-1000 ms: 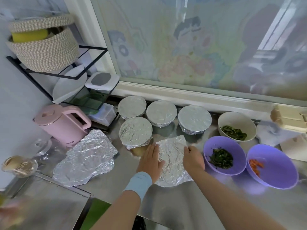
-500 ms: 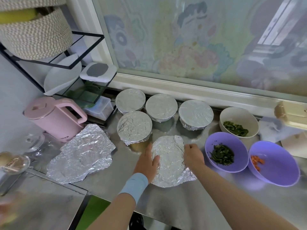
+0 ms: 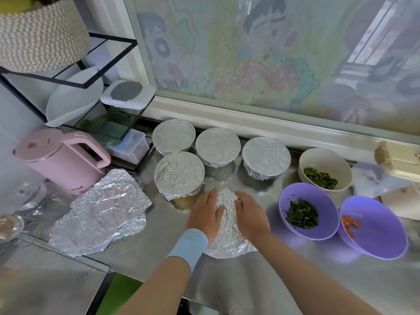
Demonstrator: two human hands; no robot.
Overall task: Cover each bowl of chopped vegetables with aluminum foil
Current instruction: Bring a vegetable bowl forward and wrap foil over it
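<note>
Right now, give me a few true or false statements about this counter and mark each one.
Four covered bowls are finished. True.
The left hand and right hand both touch the foil. True.
The kettle stands right of the white bowl. False: it is at the far left.
The white bowl holds carrot. False: it holds greens; the carrot is in a purple bowl.
</note>
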